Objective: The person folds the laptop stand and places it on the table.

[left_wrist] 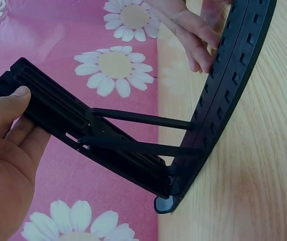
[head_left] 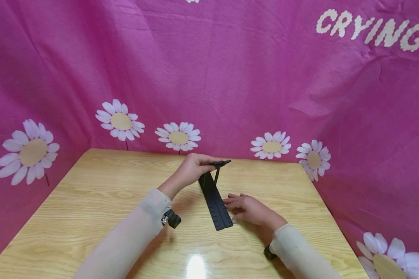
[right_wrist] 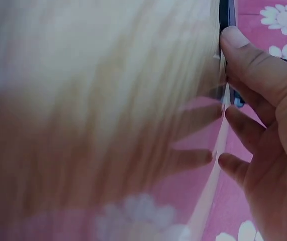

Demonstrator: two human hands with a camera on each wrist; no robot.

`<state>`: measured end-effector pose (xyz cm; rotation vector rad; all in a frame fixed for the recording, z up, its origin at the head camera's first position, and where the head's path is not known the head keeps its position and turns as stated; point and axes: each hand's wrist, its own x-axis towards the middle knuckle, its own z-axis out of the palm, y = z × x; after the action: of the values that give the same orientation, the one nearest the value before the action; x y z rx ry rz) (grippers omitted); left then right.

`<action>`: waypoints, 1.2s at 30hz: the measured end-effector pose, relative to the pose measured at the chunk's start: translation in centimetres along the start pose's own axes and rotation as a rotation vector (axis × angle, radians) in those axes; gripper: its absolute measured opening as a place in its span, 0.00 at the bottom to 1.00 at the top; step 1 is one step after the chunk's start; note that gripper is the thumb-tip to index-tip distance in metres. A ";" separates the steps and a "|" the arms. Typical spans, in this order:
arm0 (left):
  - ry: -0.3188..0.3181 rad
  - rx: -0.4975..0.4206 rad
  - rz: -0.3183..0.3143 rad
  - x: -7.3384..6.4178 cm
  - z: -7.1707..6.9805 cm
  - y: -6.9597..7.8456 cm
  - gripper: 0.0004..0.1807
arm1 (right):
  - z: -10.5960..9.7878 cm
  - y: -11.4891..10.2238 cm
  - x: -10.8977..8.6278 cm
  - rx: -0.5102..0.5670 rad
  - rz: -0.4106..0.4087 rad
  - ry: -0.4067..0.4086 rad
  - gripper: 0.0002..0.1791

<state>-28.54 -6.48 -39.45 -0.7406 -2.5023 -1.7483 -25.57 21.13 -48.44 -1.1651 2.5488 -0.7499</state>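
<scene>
A black folding stand (head_left: pixel 213 201) lies with its long slotted base on the table, its upper panel (left_wrist: pixel 58 110) raised at an angle. Two thin struts (left_wrist: pixel 143 119) join panel and base in the left wrist view. My left hand (head_left: pixel 192 169) pinches the free end of the raised panel, thumb on one face and fingers behind. My right hand (head_left: pixel 253 210) rests on the table at the right side of the base. Its thumb (right_wrist: pixel 236 40) and fingers touch the base's edge; the fingers look fairly straight. Part of the base is outside the right wrist view.
The wooden table (head_left: pixel 125 201) has a glare spot near its front. Pink cloth (head_left: pixel 209 77) with white flowers hangs behind and on both sides. Small black cameras sit on both wrists, over light sleeves (head_left: pixel 125 236).
</scene>
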 end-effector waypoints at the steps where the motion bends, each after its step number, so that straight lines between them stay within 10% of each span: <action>1: 0.004 -0.008 -0.001 0.0 -0.1 -0.1 0.18 | 0.1 -0.1 0.1 -0.009 0.002 0.004 0.29; 36: 0.084 -0.135 0.016 -1.5 -2.1 -1.7 0.14 | 3.0 -6.1 2.3 -0.199 0.165 0.068 0.29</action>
<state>-28.36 -9.39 -40.59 -0.6762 -2.3375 -1.9159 -21.93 14.94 -47.65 -0.9819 2.7874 -0.5152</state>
